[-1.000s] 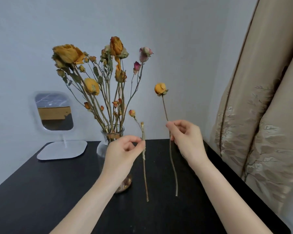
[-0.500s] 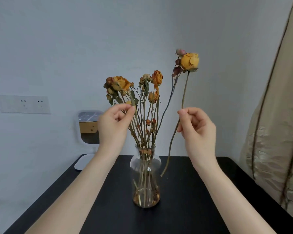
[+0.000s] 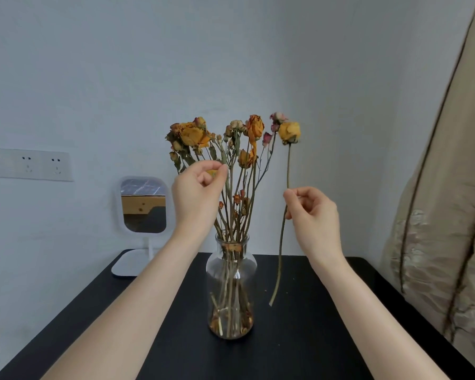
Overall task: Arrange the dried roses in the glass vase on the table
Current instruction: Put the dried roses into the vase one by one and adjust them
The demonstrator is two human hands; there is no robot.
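A white mirror (image 3: 144, 204) stands at the back left corner of the black table (image 3: 176, 352), well apart from the vase. The left hand (image 3: 196, 193) is up in the bunch of dried roses (image 3: 242, 160). Its thumb and first finger pinch a thin stem (image 3: 225, 160). I cannot tell if that stem's bottom end is in the vase. The glass vase (image 3: 231, 286) stands upright in the middle of the table, with bare table on both sides and in front. Just to its right, the right hand (image 3: 311, 212) pinches a single yellow rose (image 3: 289, 132) by its stem. The stem's end hangs in the air beside the vase, not touching it. The table's right edge is close to the curtain (image 3: 444, 215). Half a second ago this rose leaned and its head was above the bunch. Now it hangs almost straight, level with the top flowers.
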